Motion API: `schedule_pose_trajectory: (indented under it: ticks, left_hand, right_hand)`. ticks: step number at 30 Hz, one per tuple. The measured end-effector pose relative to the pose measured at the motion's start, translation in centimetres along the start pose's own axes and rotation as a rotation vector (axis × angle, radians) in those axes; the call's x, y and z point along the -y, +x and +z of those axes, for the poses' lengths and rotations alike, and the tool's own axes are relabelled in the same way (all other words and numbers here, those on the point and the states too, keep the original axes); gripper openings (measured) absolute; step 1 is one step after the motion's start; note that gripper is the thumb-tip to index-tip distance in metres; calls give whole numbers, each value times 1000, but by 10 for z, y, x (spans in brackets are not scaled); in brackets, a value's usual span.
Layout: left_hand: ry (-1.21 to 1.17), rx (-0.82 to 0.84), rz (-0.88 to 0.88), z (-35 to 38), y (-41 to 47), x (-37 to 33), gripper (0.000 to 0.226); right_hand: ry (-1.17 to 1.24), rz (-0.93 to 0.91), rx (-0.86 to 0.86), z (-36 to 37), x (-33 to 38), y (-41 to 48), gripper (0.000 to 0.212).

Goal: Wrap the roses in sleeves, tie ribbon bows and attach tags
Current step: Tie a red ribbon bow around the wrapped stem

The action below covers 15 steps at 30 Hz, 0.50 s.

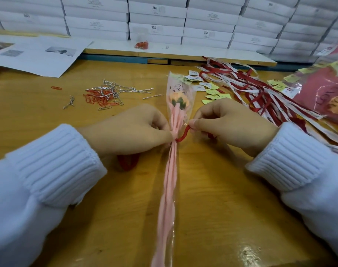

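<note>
A peach rose (177, 100) lies in a clear and pink sleeve (172, 170) along the middle of the wooden table (212, 189), bloom pointing away from me. A red ribbon (183, 134) is wound round the sleeve's neck. My left hand (129, 130) pinches the sleeve and ribbon at that neck, and a red ribbon end (128, 160) trails under its wrist. My right hand (231, 124) pinches the ribbon just to the right of the sleeve. Yellow-green tags (212, 91) and red and white ribbons (260, 93) lie at the right.
Red paper clips (98, 98) and silver wire ties (122, 87) are heaped at the left middle. Printed sheets (39, 54) lie at the far left. A pile of pink sleeves (326, 93) sits at the right edge. Stacked white boxes (164, 16) wall the back.
</note>
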State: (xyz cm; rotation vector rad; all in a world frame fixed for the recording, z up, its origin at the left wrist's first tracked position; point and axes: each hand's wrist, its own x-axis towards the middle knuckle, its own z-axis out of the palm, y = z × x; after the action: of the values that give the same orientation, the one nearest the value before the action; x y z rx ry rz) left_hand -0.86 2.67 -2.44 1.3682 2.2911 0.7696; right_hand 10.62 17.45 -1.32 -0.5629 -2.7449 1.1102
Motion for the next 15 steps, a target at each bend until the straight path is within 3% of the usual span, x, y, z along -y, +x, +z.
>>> schedule_pose_trajectory:
  ticks: [4,8,11,15]
  left_hand:
    - [-295,-43,48,4,-2,-3,43]
    - [-553,-54,82,8,1,-1,37]
    - [-606,28,117,9,1,0,35]
    - [-586,14,120,12,2,2,34]
  right_hand:
    - [15,5,-5,0,-1,1,22]
    - [14,-13,-3,1,-1,1,24]
    - [9,-26,2,1,-1,0,24]
    - [27,-33,7,1,-2,0,22]
